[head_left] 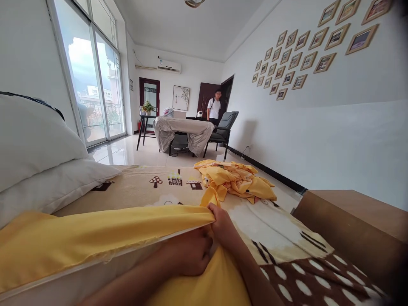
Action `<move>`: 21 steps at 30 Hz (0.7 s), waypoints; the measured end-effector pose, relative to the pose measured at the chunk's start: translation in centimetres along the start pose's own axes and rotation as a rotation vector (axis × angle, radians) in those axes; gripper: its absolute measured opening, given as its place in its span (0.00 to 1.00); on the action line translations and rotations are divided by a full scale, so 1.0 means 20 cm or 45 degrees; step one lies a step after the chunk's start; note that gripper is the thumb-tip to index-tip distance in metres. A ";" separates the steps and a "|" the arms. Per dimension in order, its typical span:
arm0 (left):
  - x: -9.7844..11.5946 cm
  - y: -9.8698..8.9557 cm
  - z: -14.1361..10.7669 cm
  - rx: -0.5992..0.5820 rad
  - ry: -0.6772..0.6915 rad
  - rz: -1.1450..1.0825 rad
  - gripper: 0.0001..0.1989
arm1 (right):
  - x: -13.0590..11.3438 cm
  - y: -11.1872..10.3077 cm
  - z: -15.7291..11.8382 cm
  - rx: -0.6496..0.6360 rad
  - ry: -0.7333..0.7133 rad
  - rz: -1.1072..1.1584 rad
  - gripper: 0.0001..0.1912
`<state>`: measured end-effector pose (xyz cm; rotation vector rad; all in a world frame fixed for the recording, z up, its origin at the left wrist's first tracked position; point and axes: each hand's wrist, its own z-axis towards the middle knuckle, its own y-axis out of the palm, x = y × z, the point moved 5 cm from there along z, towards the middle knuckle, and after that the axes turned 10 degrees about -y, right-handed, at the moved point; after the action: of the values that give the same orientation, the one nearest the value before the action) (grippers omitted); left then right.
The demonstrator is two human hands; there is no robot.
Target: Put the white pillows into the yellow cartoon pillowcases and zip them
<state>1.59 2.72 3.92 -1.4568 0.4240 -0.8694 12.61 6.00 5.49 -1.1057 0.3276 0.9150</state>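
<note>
A yellow cloth (pixel 105 229) with a pale underside stretches from the lower left to the middle and hangs down at the bottom centre. My right hand (pixel 221 223) pinches its edge at the middle. Just left of it and slightly lower, my left hand (pixel 194 250) is closed against the pale inner side; whatever its fingers hold is hidden by the cloth and shadow. Beyond both hands a crumpled yellow patterned cloth (pixel 239 178) lies on the printed bed blanket (pixel 134 187).
White pillows (pixel 35 148) are stacked at the left. A brown wooden board (pixel 353 221) borders the bed at the right. Farther off are a covered table (pixel 178 125), a black chair (pixel 225 127) and a person (pixel 213 108) standing by a doorway.
</note>
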 end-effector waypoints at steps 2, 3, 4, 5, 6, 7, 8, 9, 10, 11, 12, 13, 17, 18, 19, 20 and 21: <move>0.00 0.00 0.02 -0.012 -0.058 -0.039 0.15 | 0.02 0.00 0.00 -0.068 0.028 0.337 0.04; 0.00 -0.01 0.02 0.005 -0.081 -0.067 0.16 | 0.03 0.00 0.00 -0.099 0.049 0.476 0.07; 0.00 -0.03 0.03 0.047 -0.098 -0.112 0.17 | 0.03 0.00 0.00 -0.120 0.064 0.581 0.11; 0.00 -0.05 0.03 0.111 -0.109 -0.172 0.18 | 0.02 -0.01 0.00 -0.123 0.069 0.638 0.14; 0.00 -0.07 0.04 0.184 -0.120 -0.239 0.19 | 0.01 -0.03 -0.01 -0.106 0.062 0.639 0.17; 0.00 -0.08 0.04 0.256 -0.138 -0.298 0.19 | 0.00 -0.04 -0.01 -0.074 0.043 0.591 0.20; -0.01 -0.08 0.05 0.310 -0.167 -0.339 0.20 | -0.02 -0.06 -0.01 -0.030 0.017 0.502 0.22; -0.02 -0.08 0.06 0.342 -0.202 -0.362 0.20 | -0.03 -0.09 -0.02 0.016 -0.011 0.379 0.25; -0.03 -0.07 0.07 0.354 -0.241 -0.369 0.21 | -0.05 -0.11 -0.03 0.066 -0.038 0.231 0.28; -0.04 -0.05 0.08 0.348 -0.274 -0.368 0.21 | -0.07 -0.12 -0.04 0.111 -0.057 0.070 0.29; -0.05 -0.03 0.08 0.335 -0.292 -0.364 0.21 | -0.08 -0.13 -0.04 0.139 -0.059 -0.093 0.29; -0.05 -0.02 0.09 0.317 -0.291 -0.364 0.20 | -0.09 -0.14 -0.05 0.150 -0.037 -0.248 0.26; -0.02 0.00 0.10 0.255 -0.195 -0.333 0.21 | -0.09 -0.14 -0.05 0.125 0.008 -0.515 0.15; -0.02 0.00 0.10 0.246 -0.176 -0.311 0.21 | -0.08 -0.13 -0.05 0.124 -0.008 -0.468 0.14; -0.01 -0.01 0.09 0.237 -0.165 -0.288 0.21 | -0.08 -0.12 -0.04 0.125 -0.019 -0.396 0.14; -0.01 -0.01 0.09 0.230 -0.153 -0.267 0.20 | -0.07 -0.12 -0.03 0.127 -0.018 -0.319 0.14; 0.00 -0.02 0.08 0.222 -0.137 -0.255 0.20 | -0.05 -0.11 -0.03 0.130 -0.005 -0.253 0.13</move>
<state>2.70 3.86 4.48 -1.3918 0.1193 -0.9574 13.75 4.66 7.28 -1.0221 0.2534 0.7166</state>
